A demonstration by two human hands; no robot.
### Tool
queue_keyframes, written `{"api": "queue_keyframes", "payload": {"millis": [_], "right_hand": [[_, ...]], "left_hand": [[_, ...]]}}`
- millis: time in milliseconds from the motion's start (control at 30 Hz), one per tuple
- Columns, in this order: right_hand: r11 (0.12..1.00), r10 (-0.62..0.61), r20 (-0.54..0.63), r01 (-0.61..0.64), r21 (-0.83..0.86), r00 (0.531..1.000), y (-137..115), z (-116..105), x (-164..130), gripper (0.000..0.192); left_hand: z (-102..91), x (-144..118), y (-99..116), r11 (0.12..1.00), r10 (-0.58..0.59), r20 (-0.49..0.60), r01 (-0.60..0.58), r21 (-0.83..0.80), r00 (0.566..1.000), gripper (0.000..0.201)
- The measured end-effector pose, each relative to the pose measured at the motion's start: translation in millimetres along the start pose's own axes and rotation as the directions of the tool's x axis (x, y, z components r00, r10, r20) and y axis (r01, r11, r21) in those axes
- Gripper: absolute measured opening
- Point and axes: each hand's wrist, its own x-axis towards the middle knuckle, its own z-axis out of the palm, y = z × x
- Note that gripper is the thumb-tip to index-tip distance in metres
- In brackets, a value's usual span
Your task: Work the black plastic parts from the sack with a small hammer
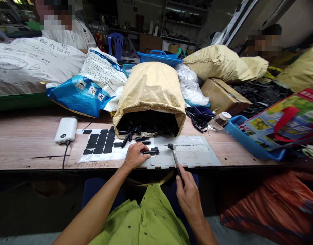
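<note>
My left hand (135, 156) pinches a slim black piece (151, 152) between thumb and fingers, low over the table's front edge. In my right hand (189, 189) is a small hammer (175, 158) with a dark grip and metal shaft, its round black head over a grey plate (197, 148). Just behind my left hand, a tan sack (152, 85) lies with its mouth facing me. Slim black pieces (130, 132) spill from it. To the left, a white sheet (115, 156) carries rows of black rounded patches (101, 140).
A white power bank (66, 129) with a cable lies at left. Behind it is a blue-and-white bag (95, 80). At right are a clear jar (219, 120), a cardboard box (224, 95) and a blue tray (253, 139) holding a colourful bag (286, 119). Two people are across the table.
</note>
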Motion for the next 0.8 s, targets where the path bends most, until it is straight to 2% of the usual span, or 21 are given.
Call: {"api": "queue_keyframes", "payload": {"millis": [167,267,367,467,533,600,667,733,800], "right_hand": [[0.968,0.092,0.035,-0.081,-0.238,0.995,5.7,0.4,3.0,0.051],[0.956,0.102,0.049,-0.084,-0.282,0.994,4.8,1.3,2.8,0.051],[0.951,0.102,0.051,-0.083,-0.297,0.993,5.1,1.9,2.3,0.050],[0.948,0.112,0.060,-0.089,-0.305,0.992,5.8,2.5,1.9,0.051],[0.948,0.111,0.061,-0.087,-0.307,0.992,5.9,3.1,1.6,0.052],[0.947,0.110,0.056,-0.087,-0.308,0.992,5.6,3.6,1.4,0.052],[0.946,0.113,0.052,-0.092,-0.312,0.992,5.1,4.0,1.5,0.051],[0.944,0.116,0.052,-0.094,-0.317,0.992,4.5,4.1,1.6,0.051],[0.941,0.117,0.052,-0.094,-0.324,0.992,3.9,4.1,1.6,0.051]], "left_hand": [[2.0,0.3,-4.3,1.000,0.014,0.006,-0.014,0.013,1.000,0.016],[1.2,1.7,-5.3,0.999,0.026,0.017,-0.026,0.020,1.000,0.015],[-3.6,-5.4,2.9,0.998,0.066,0.007,-0.066,0.005,0.998,0.010],[-8.9,-31.6,18.9,0.984,0.150,0.008,-0.148,-0.098,0.989,0.014],[-8.5,-58.0,26.6,0.962,0.228,0.099,-0.209,-0.174,0.969,0.019],[-2.3,-84.9,25.5,0.955,0.267,0.229,-0.226,-0.191,0.936,0.021],[9.4,-106.8,13.2,0.979,0.193,0.304,-0.160,-0.129,0.933,0.022],[23.7,-121.2,-7.7,1.000,0.008,0.313,-0.010,0.003,0.950,0.025],[36.9,-129.1,-31.1,0.974,-0.195,0.306,0.148,0.170,0.932,0.028]]}}
